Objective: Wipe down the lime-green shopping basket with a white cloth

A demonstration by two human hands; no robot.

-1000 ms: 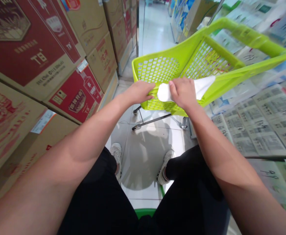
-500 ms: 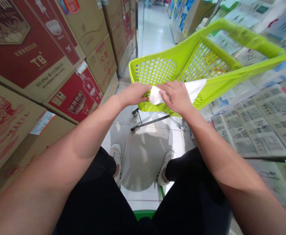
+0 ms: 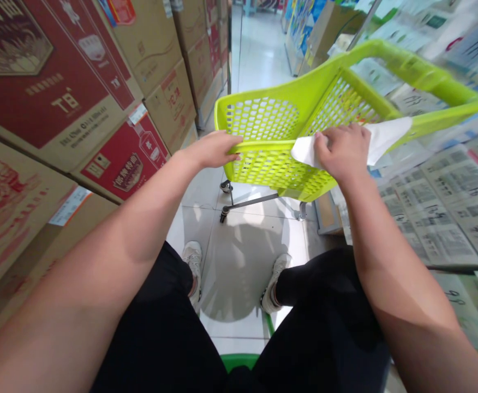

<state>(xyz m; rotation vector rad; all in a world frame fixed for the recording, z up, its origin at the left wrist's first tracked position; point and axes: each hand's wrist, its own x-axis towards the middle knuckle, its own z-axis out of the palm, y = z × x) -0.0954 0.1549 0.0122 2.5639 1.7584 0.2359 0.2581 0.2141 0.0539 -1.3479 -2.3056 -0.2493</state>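
A lime-green plastic shopping cart (image 3: 263, 117) with a perforated basket stands in front of me on small wheels. My left hand (image 3: 211, 150) rests on the near rim at the basket's left corner, fingers curled over the edge. My right hand (image 3: 342, 148) is closed on a white cloth (image 3: 382, 137) and presses it against the rim on the basket's right side. The cloth sticks out on both sides of the hand. My legs in black trousers and my light shoes show below.
Stacked red and brown cardboard boxes (image 3: 59, 98) line the left side of the narrow aisle. Sheets of newspaper (image 3: 447, 207) cover a surface on the right. White floor tiles (image 3: 239, 256) run ahead down the aisle toward more shelves (image 3: 304, 27).
My right hand has slid the white cloth to the right along the cart's rim, away from my left hand. The left hand kept its hold on the left corner.
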